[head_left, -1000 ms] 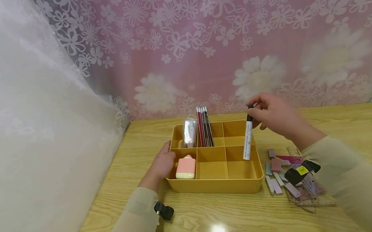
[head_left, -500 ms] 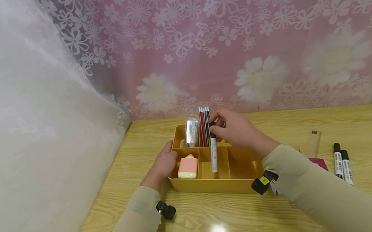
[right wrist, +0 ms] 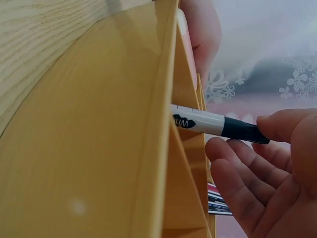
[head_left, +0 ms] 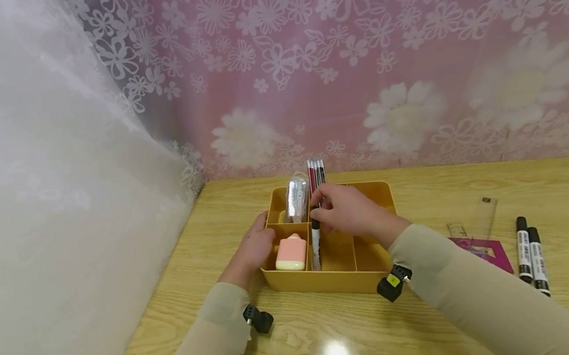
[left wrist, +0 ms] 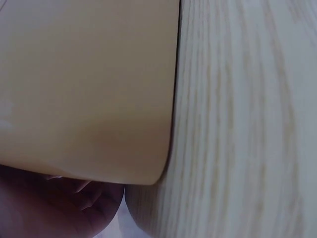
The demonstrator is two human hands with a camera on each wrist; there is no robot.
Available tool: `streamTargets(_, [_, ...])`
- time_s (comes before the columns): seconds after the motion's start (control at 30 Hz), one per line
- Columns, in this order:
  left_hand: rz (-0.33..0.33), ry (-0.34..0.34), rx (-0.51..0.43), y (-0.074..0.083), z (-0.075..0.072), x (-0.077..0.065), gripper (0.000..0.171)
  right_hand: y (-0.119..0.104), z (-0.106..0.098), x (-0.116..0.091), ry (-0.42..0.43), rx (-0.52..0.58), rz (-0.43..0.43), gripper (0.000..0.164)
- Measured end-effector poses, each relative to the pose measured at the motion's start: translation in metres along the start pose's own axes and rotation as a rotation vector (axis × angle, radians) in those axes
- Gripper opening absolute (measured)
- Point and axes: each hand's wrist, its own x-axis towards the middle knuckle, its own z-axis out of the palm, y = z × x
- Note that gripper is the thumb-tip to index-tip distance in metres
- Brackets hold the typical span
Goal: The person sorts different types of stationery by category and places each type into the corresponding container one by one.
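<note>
A yellow organizer box [head_left: 325,284] with several compartments stands on the wooden table. My left hand [head_left: 253,253] holds its left wall; in the left wrist view curled fingers [left wrist: 89,208] show along the box's edge. Between thumb and fingers, my right hand [head_left: 345,210] pinches a whiteboard marker [head_left: 316,249] by its black cap. The marker is tilted, its white lower end down in the front middle compartment close to the left divider. Left of it lies a pink and cream bottle-shaped item [head_left: 291,254]. Behind are a silvery clear-wrapped item [head_left: 297,199] and several pencils [head_left: 316,172].
Two more black-and-white markers [head_left: 523,250] lie on the table at the right. Nearer the box are a magenta flat item [head_left: 496,258] and a clear ruler [head_left: 487,215], partly behind the right forearm. A floral curtain [head_left: 389,59] hangs behind the table.
My right hand has carried the marker left and down, from over the box's right side into the front middle compartment. The left hand keeps its place on the box.
</note>
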Motion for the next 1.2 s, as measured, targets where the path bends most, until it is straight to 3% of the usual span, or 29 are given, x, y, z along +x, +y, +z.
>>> streamTargets(0.33, [0.0, 0.004, 0.017, 0.002, 0.003, 0.004, 0.058, 0.01, -0.015, -0.009, -0.02, 0.04, -0.011, 0.029])
streamTargets(0.53, [-0.021, 0.002, 0.009, 0.004, 0.004, 0.007, 0.058, 0.025, -0.033, -0.022, 0.0, -0.041, -0.032, 0.031])
streamTargets(0.7, [-0.026, -0.004, 0.013, 0.005, 0.005, 0.008, 0.058, 0.046, -0.054, -0.047, 0.054, -0.09, -0.025, 0.028])
streamTargets(0.93, [-0.047, -0.003, 0.01, 0.008, 0.005, 0.01, 0.058, 0.089, -0.081, -0.095, 0.213, -0.243, 0.026, 0.033])
streamTargets(1.2, [-0.017, 0.017, -0.011, 0.003, 0.007, 0.008, 0.06, 0.157, -0.121, -0.143, 0.332, -0.317, 0.203, 0.052])
